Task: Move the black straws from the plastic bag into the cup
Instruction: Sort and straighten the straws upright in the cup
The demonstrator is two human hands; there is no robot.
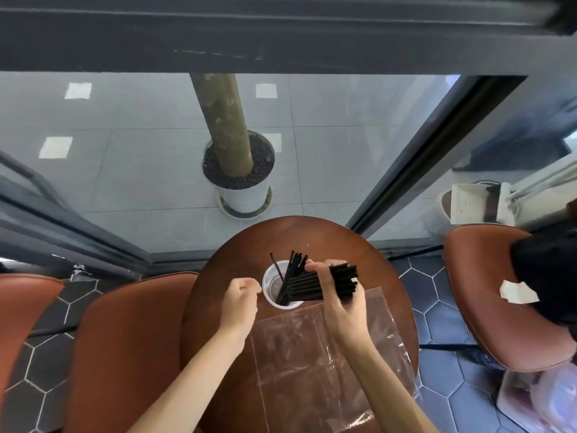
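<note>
1. A round, dark brown wooden desk [243,245] carries a clear plastic cup [269,290], which stands near the middle of the top.
2. Several thin black plastic straws [295,264] already stand in the cup, leaning toward its far rim; one [276,270] leans apart from the others, to the left.
3. The right hand [342,310] holds a bundle of black straws [324,284] roughly level, just above and to the right of the cup. Its grip is pressed together around the bundle: the fingertips [315,265] curl over the top and the palm sits beneath.
4. The left ends of the bundle reach over the cup's mouth, and the right ends stick out past the hand.
5. The left hand [240,303] hovers just left of the cup, close to its rim. Its fingers are curled in loosely; whether they pinch anything, I cannot tell.
6. A flat, clear plastic bag [312,370] lies on the near part of the desk, below the right forearm, with its far edge near the cup.
7. Brown leather chairs [125,339] stand to the left and right of the desk.
</note>
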